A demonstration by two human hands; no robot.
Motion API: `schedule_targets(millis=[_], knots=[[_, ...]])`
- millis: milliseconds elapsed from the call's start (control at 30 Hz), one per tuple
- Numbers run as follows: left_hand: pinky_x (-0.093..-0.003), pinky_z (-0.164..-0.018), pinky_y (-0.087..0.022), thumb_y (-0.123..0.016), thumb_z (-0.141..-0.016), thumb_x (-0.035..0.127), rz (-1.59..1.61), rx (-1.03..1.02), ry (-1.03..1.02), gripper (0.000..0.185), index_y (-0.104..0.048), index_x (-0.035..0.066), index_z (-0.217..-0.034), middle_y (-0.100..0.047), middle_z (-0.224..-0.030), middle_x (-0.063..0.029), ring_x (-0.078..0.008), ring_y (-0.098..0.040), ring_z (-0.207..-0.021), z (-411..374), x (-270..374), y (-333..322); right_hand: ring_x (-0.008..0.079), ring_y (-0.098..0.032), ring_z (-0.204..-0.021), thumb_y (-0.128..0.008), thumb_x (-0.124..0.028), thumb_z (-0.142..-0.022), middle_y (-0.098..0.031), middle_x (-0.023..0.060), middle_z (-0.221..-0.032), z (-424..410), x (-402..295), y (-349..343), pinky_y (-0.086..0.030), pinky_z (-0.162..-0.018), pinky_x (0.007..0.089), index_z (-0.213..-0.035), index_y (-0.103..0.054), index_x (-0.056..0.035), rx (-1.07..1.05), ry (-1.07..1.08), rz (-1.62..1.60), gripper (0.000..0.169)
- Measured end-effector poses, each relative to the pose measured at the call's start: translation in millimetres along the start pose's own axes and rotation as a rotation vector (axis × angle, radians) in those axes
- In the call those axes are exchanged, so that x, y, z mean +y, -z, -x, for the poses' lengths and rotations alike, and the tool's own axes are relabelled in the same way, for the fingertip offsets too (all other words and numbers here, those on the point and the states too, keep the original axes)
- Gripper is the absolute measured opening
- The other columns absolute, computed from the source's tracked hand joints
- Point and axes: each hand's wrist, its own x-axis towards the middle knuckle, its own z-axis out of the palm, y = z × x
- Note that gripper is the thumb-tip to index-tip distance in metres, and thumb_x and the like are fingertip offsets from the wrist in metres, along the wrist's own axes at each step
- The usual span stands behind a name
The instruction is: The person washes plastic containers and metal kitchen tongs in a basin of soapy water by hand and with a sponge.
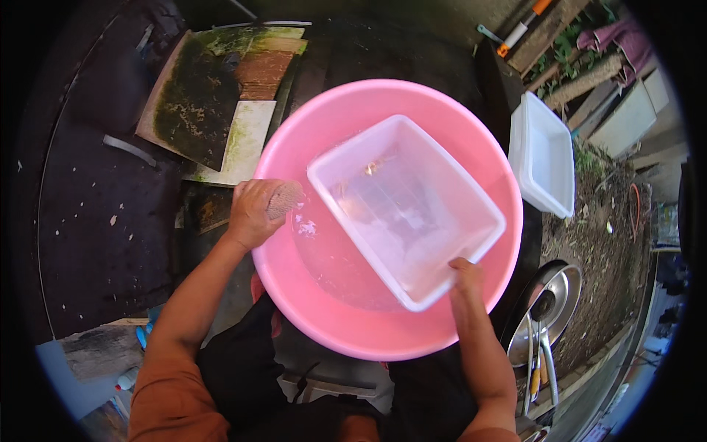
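A large round pink plastic basin (pixel 353 326) with some water in it stands before me. Inside it, a translucent white rectangular plastic tub (pixel 409 204) lies tilted, with light reflections and small yellowish bits within. My right hand (pixel 469 282) grips the tub's near right corner, thumb over the rim. Over the basin's left rim, my left hand (pixel 257 210) holds a beige bristled scrubbing brush (pixel 284 200), its bristles turned toward the basin and apart from the tub. A few suds float on the water near the brush.
Stacked white plastic tubs (pixel 544 154) stand right of the basin. Below them are metal pans (pixel 563 287) with utensils. Mossy boards (pixel 193 110) lie at upper left, beside a dark panel (pixel 110 232). An orange-and-white handled tool (pixel 516 36) is at upper right.
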Motion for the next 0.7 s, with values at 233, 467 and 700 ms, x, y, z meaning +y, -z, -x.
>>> schedule_targets(millis=[233,467,700], knots=[[-0.0397,-0.093,-0.033,-0.078,-0.056,0.016,0.051,0.050,0.019,0.065,-0.052,0.010,-0.115,-0.059,-0.106,-0.0058,-0.0242,-0.054,-0.103,5.8,-9.8,-2.8,0.0199,-0.062,-0.079,-0.052,0.001,-0.070,-0.062,0.0170,-0.101,29.8,-188.4,-0.7,-0.052,-0.067,0.0301,-0.118,-0.052,0.0102,0.182,0.582,0.106,0.049],[-0.0398,-0.094,-0.032,-0.080,-0.054,0.016,0.123,0.053,0.056,0.066,-0.053,0.011,-0.115,-0.059,-0.106,-0.0056,-0.0237,-0.054,-0.103,7.5,-15.7,3.8,0.0215,-0.058,-0.080,-0.062,0.006,-0.055,-0.061,0.0055,-0.085,-16.4,-275.7,-168.4,-0.041,-0.080,0.0351,-0.132,-0.049,-0.0126,0.454,1.845,0.908,0.080],[-0.0407,-0.093,-0.033,-0.076,-0.056,0.013,0.188,0.075,0.066,0.062,-0.054,0.010,-0.113,-0.060,-0.105,-0.0060,-0.0251,-0.055,-0.100,3.3,-12.6,4.2,0.0189,-0.049,-0.062,-0.054,0.007,-0.071,-0.045,0.0031,-0.066,-29.0,-173.2,-247.5,-0.037,-0.076,0.0394,-0.135,-0.045,-0.0187,-0.043,1.922,1.249,0.070]])
